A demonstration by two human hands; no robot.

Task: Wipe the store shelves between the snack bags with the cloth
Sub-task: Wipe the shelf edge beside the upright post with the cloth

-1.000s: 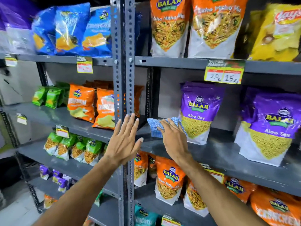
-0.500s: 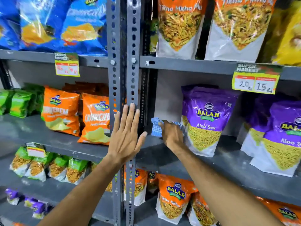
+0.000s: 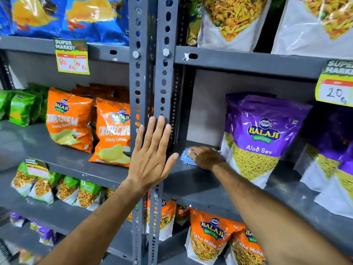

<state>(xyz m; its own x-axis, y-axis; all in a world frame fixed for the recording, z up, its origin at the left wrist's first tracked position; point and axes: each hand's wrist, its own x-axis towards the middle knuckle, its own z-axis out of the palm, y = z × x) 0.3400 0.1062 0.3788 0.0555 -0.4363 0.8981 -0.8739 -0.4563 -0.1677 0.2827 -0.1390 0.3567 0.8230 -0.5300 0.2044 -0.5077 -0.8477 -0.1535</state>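
Blue cloth (image 3: 186,157) is pressed flat onto the grey shelf (image 3: 193,176) by the right hand (image 3: 205,158), fingers closed over it, just left of the purple Aloo Sev bag (image 3: 261,138), near the back wall. Left hand (image 3: 152,155) is laid open, fingers spread, grasping nothing, against the slotted upright (image 3: 150,83) left of that bag.

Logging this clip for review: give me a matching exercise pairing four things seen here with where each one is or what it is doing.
Things:
1. left hand
2. right hand
3. purple bag
4. blue cloth

Places:
A. standing right of the cloth
B. flat against the grey post
C. pressing the cloth down
D. on the shelf, in the corner by the post

Pairs: 1-B, 2-C, 3-A, 4-D
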